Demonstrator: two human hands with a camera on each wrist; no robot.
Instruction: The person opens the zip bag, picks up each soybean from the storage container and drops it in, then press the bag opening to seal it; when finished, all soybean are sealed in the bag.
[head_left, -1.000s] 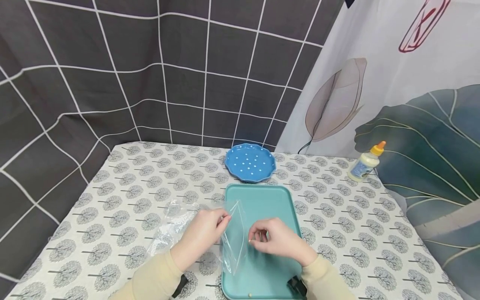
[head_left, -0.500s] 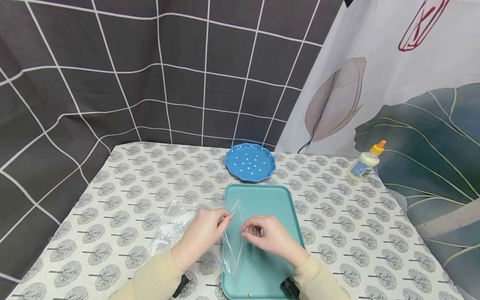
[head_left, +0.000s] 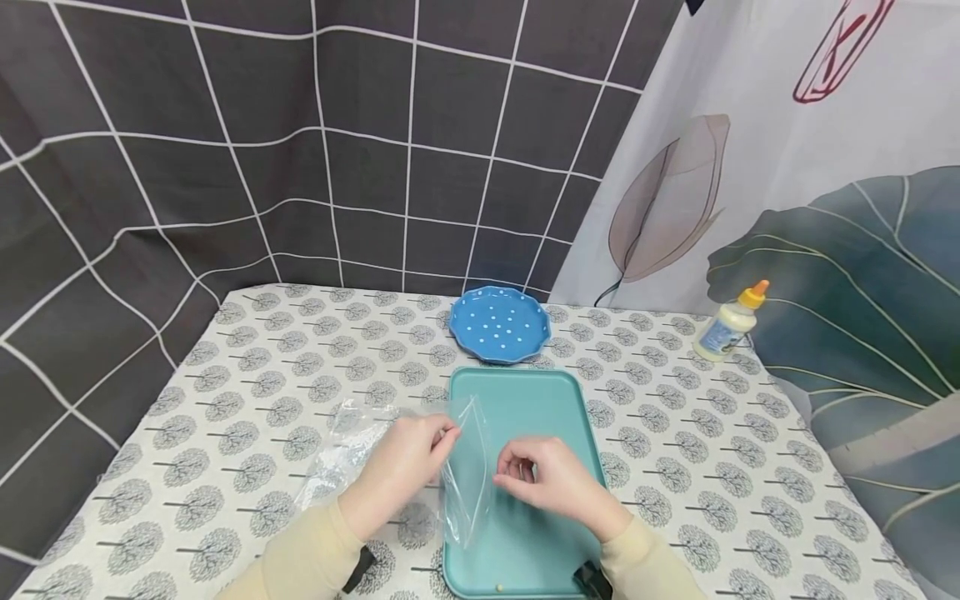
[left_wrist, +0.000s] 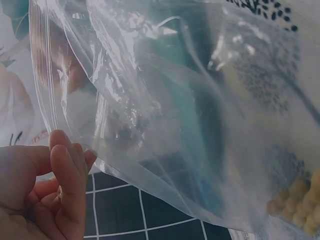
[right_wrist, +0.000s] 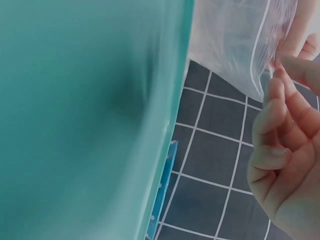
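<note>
My left hand [head_left: 405, 454] pinches the edge of a clear zip bag [head_left: 468, 475] between thumb and fingertips. The bag's mouth gapes toward the right, over the left part of a teal tray [head_left: 555, 400]. Several round yellowish beans [left_wrist: 300, 205] show in the bag in the left wrist view. My right hand [head_left: 551, 479] hovers above the tray, just right of the bag's mouth, its fingers loosely curled and thumb near the index finger. Nothing shows between those fingertips. One small yellowish bean [head_left: 498, 587] lies at the tray's near edge.
Beyond the tray stands a blue plate with white dots [head_left: 501, 325]. A glue bottle with an orange cap [head_left: 731, 321] is at the back right. Tree-print cloth [head_left: 247, 433] covers the table, and a dark checked curtain [head_left: 300, 167] hangs behind it.
My right hand moved left to the bag's mouth, then drew back right. A pale speck at its fingertips one second ago no longer shows. My left hand kept its hold on the bag.
</note>
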